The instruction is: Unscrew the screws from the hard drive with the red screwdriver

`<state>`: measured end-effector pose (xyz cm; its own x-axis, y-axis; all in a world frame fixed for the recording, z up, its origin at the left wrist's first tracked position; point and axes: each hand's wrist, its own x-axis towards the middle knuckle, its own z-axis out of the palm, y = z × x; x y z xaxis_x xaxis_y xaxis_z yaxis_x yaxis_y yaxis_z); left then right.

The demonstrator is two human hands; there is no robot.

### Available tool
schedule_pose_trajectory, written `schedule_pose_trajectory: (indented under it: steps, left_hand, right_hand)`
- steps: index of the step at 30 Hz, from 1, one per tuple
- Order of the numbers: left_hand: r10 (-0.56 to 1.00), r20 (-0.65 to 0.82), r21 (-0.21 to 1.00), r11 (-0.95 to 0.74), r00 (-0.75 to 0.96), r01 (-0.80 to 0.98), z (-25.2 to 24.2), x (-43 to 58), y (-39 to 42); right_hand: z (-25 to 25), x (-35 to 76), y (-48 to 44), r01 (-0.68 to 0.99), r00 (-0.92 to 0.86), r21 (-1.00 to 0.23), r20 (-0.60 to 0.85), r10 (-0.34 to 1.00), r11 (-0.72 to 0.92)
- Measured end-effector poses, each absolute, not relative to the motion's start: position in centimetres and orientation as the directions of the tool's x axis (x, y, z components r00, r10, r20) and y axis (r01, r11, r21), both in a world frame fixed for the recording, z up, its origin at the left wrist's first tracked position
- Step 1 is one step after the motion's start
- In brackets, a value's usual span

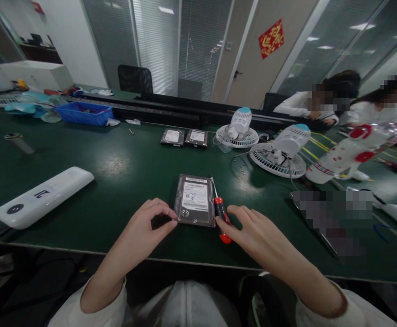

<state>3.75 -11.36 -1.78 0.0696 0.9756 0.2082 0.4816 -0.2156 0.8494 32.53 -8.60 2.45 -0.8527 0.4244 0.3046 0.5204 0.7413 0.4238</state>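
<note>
A hard drive (195,200) with a white label lies flat on the green table, label up. My left hand (147,227) is at its near left corner, thumb and index fingertips closed together on the edge there. Along the drive's right side lies a screwdriver (221,210) with a red and black handle, its shaft pointing away from me. My right hand (256,231) has its thumb across the screwdriver handle, the tip by the drive's near right corner. The index finger is to the right of the handle, apart from the thumb.
Two more hard drives (173,136) lie farther back. Two white fan parts (278,159), loose screws (242,169) and a bottle (341,156) are to the right. At left are a white device (45,197) and a blue basket (84,113). Two people sit at the far right.
</note>
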Motion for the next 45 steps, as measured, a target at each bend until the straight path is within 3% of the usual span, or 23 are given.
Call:
schedule_pose_trajectory:
  steps: [12, 15, 17, 21, 24, 27, 29, 33, 37, 41, 45]
  left_hand:
    - [0.970, 0.234, 0.845, -0.238, 0.070, 0.479, -2.0, 3.7, -11.4]
    - [0.968, 0.241, 0.842, -0.246, 0.073, 0.481, -2.0, 3.7, -11.4]
    - [0.969, 0.238, 0.842, -0.242, 0.070, 0.482, -2.0, 3.7, -11.4]
    - [0.972, 0.228, 0.848, -0.230, 0.064, 0.477, -2.0, 3.7, -11.4]
    - [0.973, 0.224, 0.851, -0.227, 0.064, 0.473, -2.0, 3.6, -11.4]
    - [0.972, 0.226, 0.851, -0.232, 0.069, 0.471, -2.0, 3.6, -11.4]
    - [0.970, 0.233, 0.850, -0.238, 0.069, 0.470, -2.0, 3.6, -11.4]
    - [0.968, 0.243, 0.846, -0.244, 0.064, 0.474, -2.2, 3.5, -11.4]
    - [0.968, 0.240, 0.852, -0.243, 0.066, 0.464, -2.2, 3.4, -11.3]
    - [0.966, 0.248, 0.846, -0.250, 0.068, 0.470, -2.2, 3.5, -11.2]
    - [0.966, 0.252, 0.842, -0.251, 0.063, 0.477, -2.2, 3.5, -11.2]
  right_hand:
    - [1.9, 33.7, -7.8, 0.465, -0.879, 0.452, 0.340, 0.334, 0.762]
    - [1.4, 34.4, -7.6, 0.490, -0.849, 0.379, 0.410, 0.333, 0.785]
    - [1.2, 35.0, -7.3, 0.509, -0.804, 0.265, 0.488, 0.341, 0.819]
    - [1.0, 35.7, -6.9, 0.540, -0.599, -0.040, 0.683, 0.418, 0.840]
    - [1.2, 35.8, -7.0, 0.591, -0.326, -0.248, 0.797, 0.509, 0.767]
    - [2.3, 35.3, -6.7, 0.482, -0.058, -0.446, 0.843, 0.535, 0.754]
    - [3.5, 34.8, -6.1, 0.357, 0.079, -0.474, 0.874, 0.479, 0.805]
    - [6.7, 32.7, -4.5, 0.173, 0.261, -0.385, 0.905, 0.335, 0.906]
    - [9.3, 29.1, -2.8, -0.016, 0.184, -0.417, 0.892, 0.412, 0.909]
    - [9.8, 25.4, -1.2, -0.160, 0.007, -0.554, 0.827, 0.562, 0.817]
    - [8.3, 23.5, -0.4, -0.171, -0.051, -0.706, 0.703, 0.709, 0.687]
